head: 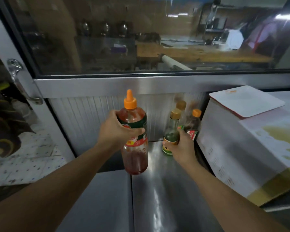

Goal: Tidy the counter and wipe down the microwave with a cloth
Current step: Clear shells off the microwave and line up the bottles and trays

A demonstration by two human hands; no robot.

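Left hand (117,131) grips red sauce bottle (135,148); right hand (182,148) holds green bottle (171,139) — dark bottle (193,124), white box (241,148) crowd behind.

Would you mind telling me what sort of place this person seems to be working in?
Probably a commercial or canteen kitchen. The left hand holds a large chili sauce bottle over a stainless steel counter, and a glass window looks onto a room with a wooden worktop.

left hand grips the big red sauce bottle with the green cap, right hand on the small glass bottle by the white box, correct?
Not quite. The head view shows the red sauce bottle has an orange cap, not green. The rest holds: left hand grips it, right hand holds the small glass bottle beside the white box.
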